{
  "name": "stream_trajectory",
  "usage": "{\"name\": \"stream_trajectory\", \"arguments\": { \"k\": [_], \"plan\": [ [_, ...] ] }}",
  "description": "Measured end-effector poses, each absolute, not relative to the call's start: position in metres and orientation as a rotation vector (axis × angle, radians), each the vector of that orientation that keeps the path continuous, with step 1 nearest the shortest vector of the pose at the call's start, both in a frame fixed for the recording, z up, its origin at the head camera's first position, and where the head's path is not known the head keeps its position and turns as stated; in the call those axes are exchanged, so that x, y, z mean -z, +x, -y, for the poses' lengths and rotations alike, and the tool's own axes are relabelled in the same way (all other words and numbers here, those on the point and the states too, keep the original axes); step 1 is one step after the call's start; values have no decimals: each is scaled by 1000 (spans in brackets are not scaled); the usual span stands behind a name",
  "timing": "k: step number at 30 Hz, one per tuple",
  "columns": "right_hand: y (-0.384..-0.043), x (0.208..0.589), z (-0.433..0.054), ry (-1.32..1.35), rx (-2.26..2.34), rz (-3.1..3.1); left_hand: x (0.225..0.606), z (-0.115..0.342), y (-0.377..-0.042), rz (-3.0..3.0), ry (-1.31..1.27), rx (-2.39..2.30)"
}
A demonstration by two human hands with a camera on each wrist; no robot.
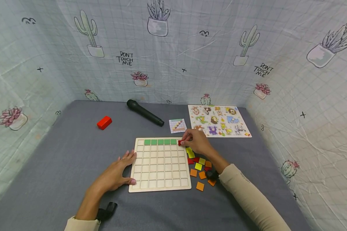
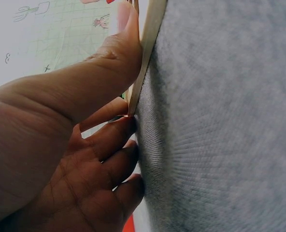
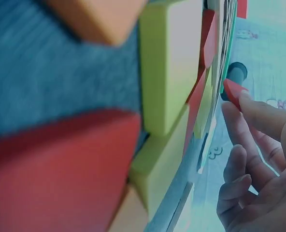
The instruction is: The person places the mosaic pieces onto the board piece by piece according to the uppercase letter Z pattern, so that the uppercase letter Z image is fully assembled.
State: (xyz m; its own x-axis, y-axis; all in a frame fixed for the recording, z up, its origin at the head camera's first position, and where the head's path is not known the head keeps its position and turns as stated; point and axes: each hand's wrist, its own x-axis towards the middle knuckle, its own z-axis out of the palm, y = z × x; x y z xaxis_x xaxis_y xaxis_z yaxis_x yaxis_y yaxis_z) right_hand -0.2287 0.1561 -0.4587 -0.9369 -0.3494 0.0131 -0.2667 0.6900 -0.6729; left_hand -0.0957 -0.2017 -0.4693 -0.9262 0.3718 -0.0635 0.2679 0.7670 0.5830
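A pale wooden grid board lies flat on the grey cloth, with several green square tiles in its top row. At the top-right corner cell, my right hand pinches a red tile between thumb and fingertips. The other fingers of that hand are loosely bent in the right wrist view. My left hand rests at the board's left edge, thumb low and fingers spread higher up. In the left wrist view its thumb lies along the board, and the fingers touch the edge.
Loose yellow tiles, orange tiles and red tiles lie right of the board, under the right forearm. Behind are a small patterned card, a black microphone, an animal picture board and a red block.
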Motion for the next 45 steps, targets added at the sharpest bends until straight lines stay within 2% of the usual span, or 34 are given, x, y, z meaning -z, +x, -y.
{"name": "stream_trajectory", "arguments": {
  "k": [32,45],
  "plan": [
    [-234,456,-124,-608,873,-2705,471,204,-97,-2777,527,-894],
    [-233,450,-148,-602,961,-2693,470,204,-96,-2776,523,-893]
  ]
}}
